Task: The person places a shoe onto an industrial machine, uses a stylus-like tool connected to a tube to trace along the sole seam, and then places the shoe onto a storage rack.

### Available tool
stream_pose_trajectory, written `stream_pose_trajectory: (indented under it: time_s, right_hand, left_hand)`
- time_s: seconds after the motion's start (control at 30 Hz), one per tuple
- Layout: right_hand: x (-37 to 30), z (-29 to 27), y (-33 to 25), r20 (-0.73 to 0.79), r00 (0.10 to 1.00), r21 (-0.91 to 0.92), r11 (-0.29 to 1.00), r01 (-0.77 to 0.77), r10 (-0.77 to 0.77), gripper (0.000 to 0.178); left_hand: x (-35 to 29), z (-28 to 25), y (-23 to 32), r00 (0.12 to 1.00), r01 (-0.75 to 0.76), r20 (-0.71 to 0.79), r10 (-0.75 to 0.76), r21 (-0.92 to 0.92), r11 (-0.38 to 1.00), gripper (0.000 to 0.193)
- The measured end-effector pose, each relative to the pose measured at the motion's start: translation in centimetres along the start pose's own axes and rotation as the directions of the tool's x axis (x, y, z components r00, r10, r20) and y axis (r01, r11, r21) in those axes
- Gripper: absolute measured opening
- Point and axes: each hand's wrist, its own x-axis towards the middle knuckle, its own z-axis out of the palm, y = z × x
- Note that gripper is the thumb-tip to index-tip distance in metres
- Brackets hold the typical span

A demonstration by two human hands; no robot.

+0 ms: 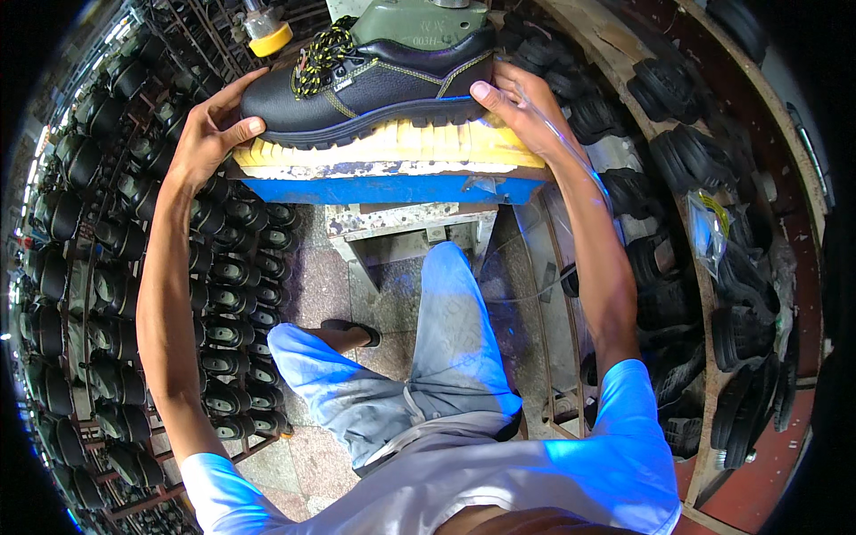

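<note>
A black leather work shoe (383, 85) with yellow stitching and black-and-yellow laces lies sole down, toe to the left, on a yellow pad (392, 147) over a blue base (357, 190). My left hand (209, 134) grips its toe, the thumb pressed near the sole edge. Around the heel my right hand (526, 102) is wrapped, with its thumb on the side just above the sole. Behind the shoe stands a green machine part (419, 24), partly hidden by it.
Racks of black shoe uppers (116, 285) line the left side. Shelves at the right hold black soles (687, 160) and a clear plastic bag (709, 227). A yellow-tipped fitting (270, 39) hangs at the upper left. A metal stand (410, 223) supports the pad above a tiled floor.
</note>
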Motion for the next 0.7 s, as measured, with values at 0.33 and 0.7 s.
stream_pose_trajectory:
  time_s: [0.33, 0.7]
  right_hand:
    - [-2.8, -0.6, 2.3, -0.404, 0.913, 0.303, 0.935, 0.185, -0.05, 0.057]
    - [-17.9, 7.2, 15.1, -0.354, 0.624, 0.736, 0.619, -0.274, 0.697, 0.029]
  left_hand:
    - [-2.8, 1.8, 0.2, 0.992, 0.009, -0.126, 0.001, 0.08, 0.997, 0.064]
    - [-11.3, 17.1, 3.8, 0.592, -0.248, -0.405, 0.697, 0.731, 0.635, 0.043]
